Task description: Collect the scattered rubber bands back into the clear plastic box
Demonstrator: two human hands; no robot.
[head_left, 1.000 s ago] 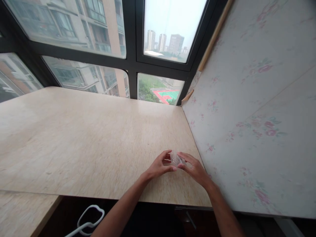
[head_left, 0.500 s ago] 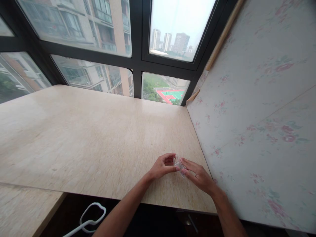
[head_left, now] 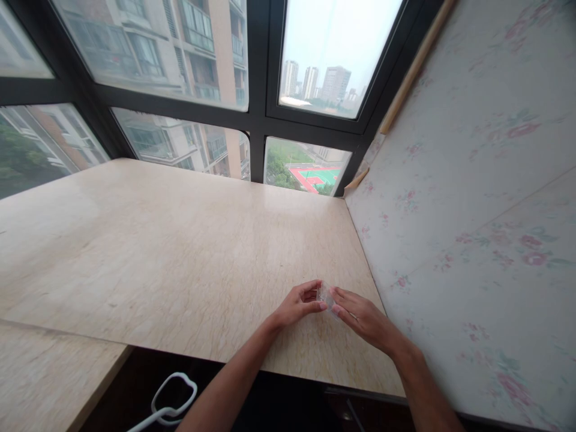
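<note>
Between both hands is a small clear plastic box (head_left: 324,293), held just above or on the stone sill; I cannot tell whether it touches the surface. My left hand (head_left: 299,305) grips its left side, thumb in front and fingers behind. On the right side, my right hand (head_left: 360,315) pinches it between thumb and fingertips. Fingers hide parts of the box, and what is inside it, if anything, is too small and see-through to make out.
A pale marble sill (head_left: 171,252) spreads to the dark-framed window (head_left: 258,90). Close on the right rises a wall with flowered paper (head_left: 472,210). Below the front edge is a white looped handle (head_left: 175,396). A lower marble ledge (head_left: 49,372) lies at left.
The view has shifted slightly. The clear box has tilted a little between the fingers, and both hands keep their hold on it.
</note>
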